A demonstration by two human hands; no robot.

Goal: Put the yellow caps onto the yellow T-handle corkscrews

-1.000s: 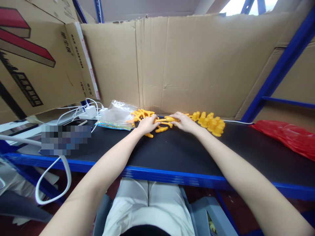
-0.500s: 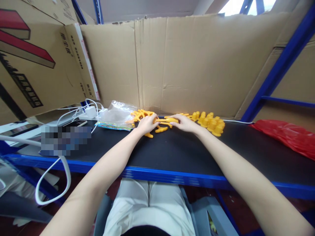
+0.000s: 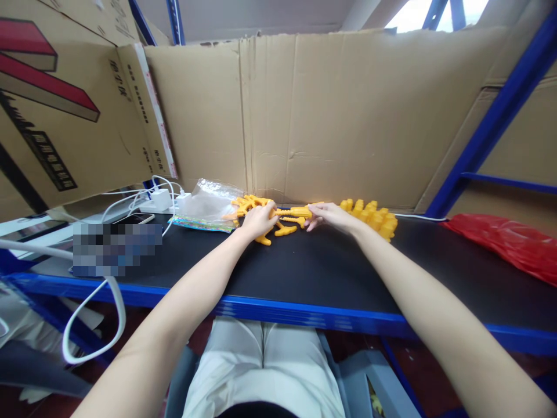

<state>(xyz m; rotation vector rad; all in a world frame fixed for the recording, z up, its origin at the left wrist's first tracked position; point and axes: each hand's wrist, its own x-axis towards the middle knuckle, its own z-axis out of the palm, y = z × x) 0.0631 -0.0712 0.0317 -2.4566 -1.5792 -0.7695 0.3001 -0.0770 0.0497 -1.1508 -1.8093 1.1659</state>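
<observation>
My left hand is closed around one end of a yellow plastic piece with a ridged, screw-like shaft. At the thicker right end of that piece, my right hand has its fingers curled on it. Several branched yellow pieces lie heaped behind and left of my left hand. Just in front of the held piece are smaller curved yellow pieces on the black shelf top. Yellow cup-shaped pieces stand in a cluster beyond my right wrist, which partly hides them.
A clear plastic bag with a colourful lower edge lies left of the heap. White cables and chargers and a phone are further left. A red plastic bag lies at the right. Cardboard walls the back; a blue rail edges the front.
My right hand has shifted slightly right along the held piece, and its fingers have changed position, showing more of the piece's thick end. My left hand has barely moved.
</observation>
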